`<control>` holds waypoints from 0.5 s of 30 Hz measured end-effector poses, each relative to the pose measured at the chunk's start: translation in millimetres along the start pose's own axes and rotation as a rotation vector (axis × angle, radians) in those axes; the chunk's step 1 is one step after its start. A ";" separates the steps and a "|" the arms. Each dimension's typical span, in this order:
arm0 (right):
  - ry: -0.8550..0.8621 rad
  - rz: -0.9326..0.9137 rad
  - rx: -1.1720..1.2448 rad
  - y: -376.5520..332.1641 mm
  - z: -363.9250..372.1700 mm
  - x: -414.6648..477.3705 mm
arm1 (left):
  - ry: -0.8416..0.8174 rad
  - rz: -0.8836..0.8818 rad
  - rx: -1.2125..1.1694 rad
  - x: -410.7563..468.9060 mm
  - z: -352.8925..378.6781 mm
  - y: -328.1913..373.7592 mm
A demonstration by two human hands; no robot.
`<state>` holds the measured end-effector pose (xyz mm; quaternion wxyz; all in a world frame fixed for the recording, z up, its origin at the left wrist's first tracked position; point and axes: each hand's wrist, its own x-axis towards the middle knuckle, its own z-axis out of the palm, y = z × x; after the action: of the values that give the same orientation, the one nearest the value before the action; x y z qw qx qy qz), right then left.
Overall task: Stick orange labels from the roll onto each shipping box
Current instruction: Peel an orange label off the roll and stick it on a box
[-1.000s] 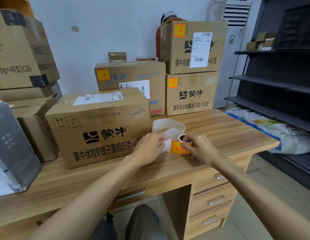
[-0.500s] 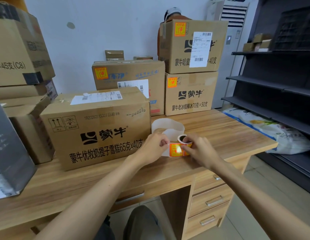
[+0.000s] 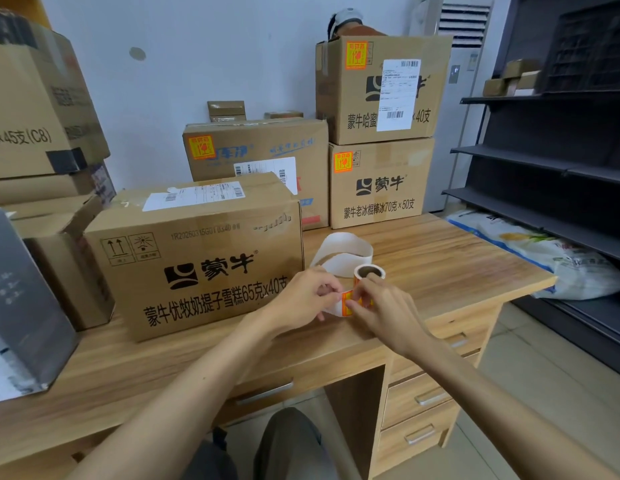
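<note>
**Desk:** Where is the roll in your head view?

**Me:** Just right of the frame's centre. The small roll of orange labels on a brown cardboard core (image 3: 369,271) stands on the light wooden tabletop (image 3: 457,271). It is near the big brown cardboard box with black print (image 3: 197,265) at centre left. My left grip (image 3: 305,299) is closed in a pinch on the loose white backing strip (image 3: 346,251), right beside the leading orange label (image 3: 350,301). My right grip (image 3: 388,313) is curled round the roll, fingertips on that label.

**Desk:** What worries you?

**Me:** The peel. If I drag the strip instead of lifting the label's corner, I expect the label to ride along on the liner or tear. Once free, it could fold onto itself or cling to my fingers, because both grips crowd it. The roll looks light too, so a hard tug could tip it or send it rolling.

**Desk:** And the box?

**Me:** I see no orange label on its front or top. The three brown cardboard boxes at the back (image 3: 256,150) (image 3: 350,98) (image 3: 398,161) each carry one. If I press crooked, or over the white shipping slip (image 3: 194,195) on top, that placement is spoiled.
</note>
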<state>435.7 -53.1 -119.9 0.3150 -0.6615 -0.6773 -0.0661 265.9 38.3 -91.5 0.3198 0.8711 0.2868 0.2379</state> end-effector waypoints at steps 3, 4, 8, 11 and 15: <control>-0.009 0.024 0.050 -0.9 0.7 -1.1 | -0.037 0.003 -0.029 0.0 -0.1 -2.6; -0.010 0.028 0.066 -0.7 0.7 -1.9 | -0.043 0.002 -0.041 -0.1 -0.3 -2.6; 0.002 0.048 0.105 -0.3 1.0 -2.8 | -0.057 0.025 -0.067 -1.5 -1.0 -1.6; 0.010 0.063 0.128 1.1 1.7 -2.6 | -0.040 0.038 -0.075 -0.8 0.0 -4.1; 0.020 0.078 0.158 2.4 2.7 -3.0 | -0.042 0.030 -0.106 0.3 1.4 -5.0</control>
<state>436.8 -54.1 -124.4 0.3754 -0.6597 -0.6511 -0.0070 265.2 41.0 -95.9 0.3677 0.8620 0.2540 0.2392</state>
